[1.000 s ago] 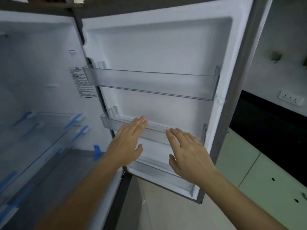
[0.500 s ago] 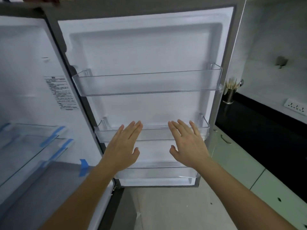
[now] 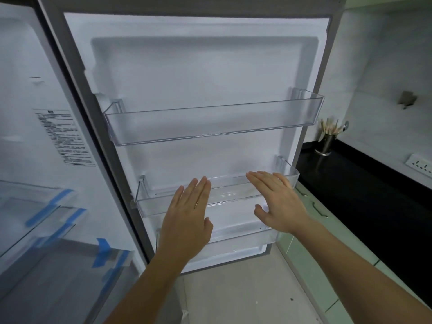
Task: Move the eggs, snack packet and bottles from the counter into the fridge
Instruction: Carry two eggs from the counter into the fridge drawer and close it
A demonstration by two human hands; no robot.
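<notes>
The left hand [image 3: 187, 220] and right hand [image 3: 278, 202] are both flat with fingers straight and hold nothing. Just past their fingertips is the middle bin [image 3: 224, 195] of the open fridge door [image 3: 198, 78]. The dark worktop [image 3: 362, 183] lies right of the right hand

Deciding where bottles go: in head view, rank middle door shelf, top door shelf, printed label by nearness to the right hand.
1. middle door shelf: right by the right hand
2. top door shelf: above
3. printed label: far left, fridge wall
</notes>
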